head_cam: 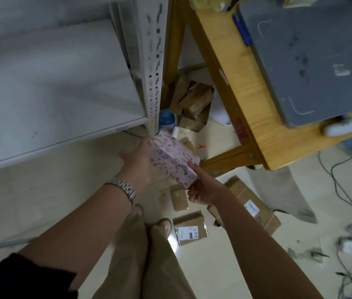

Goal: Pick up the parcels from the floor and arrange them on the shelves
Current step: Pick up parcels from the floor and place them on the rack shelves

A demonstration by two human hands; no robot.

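Fingers (pixel 147 145) of your left hand (pixel 138 167) lie straight, flat against the left side of the pink parcel (pixel 172 160); thumb spread clear of it. Right hand (pixel 203 192) grips the parcel's near corner: index finger laid along the right edge, other fingers curled beneath. Parcel sits between your two hands, off the floor, tilted, its far end just beside the foot of the shelf upright (pixel 154 61).

Grey shelf (pixel 52 87) fills the left. Wooden table (pixel 246 93) to the right, grey pad (pixel 310 61) on top.

On the floor: long carton (pixel 244 193) under your right forearm, labelled brown parcel (pixel 190 228) near your foot, heap of brown parcels (pixel 194 102) under the table. Cables (pixel 343 192) trail at far right. Wristwatch (pixel 125 188) on your left wrist.
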